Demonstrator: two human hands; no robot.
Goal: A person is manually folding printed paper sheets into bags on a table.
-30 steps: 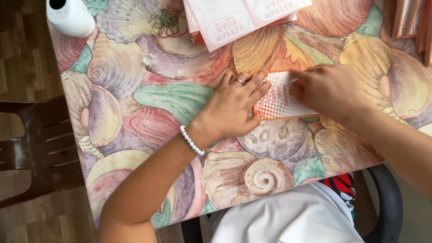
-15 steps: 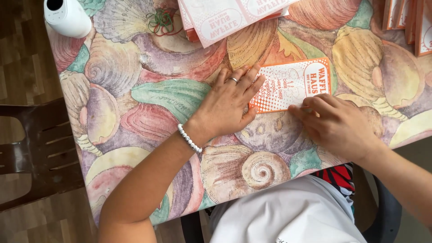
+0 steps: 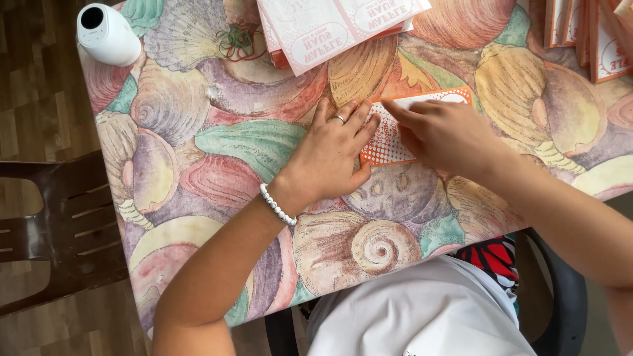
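Your left hand [image 3: 333,155] and right hand [image 3: 448,132] press flat, grips wide, on the orange paper sleeve [image 3: 389,142] between them on the worktop [image 3: 217,145].

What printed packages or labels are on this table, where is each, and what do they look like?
Flat orange-and-white dotted paper bag: table centre, under both hands.
Stack of pale pink-and-white paper sheets: top edge, fanned rectangles over orange ones.
Upright orange-edged white bags: top right corner, partly cut off.
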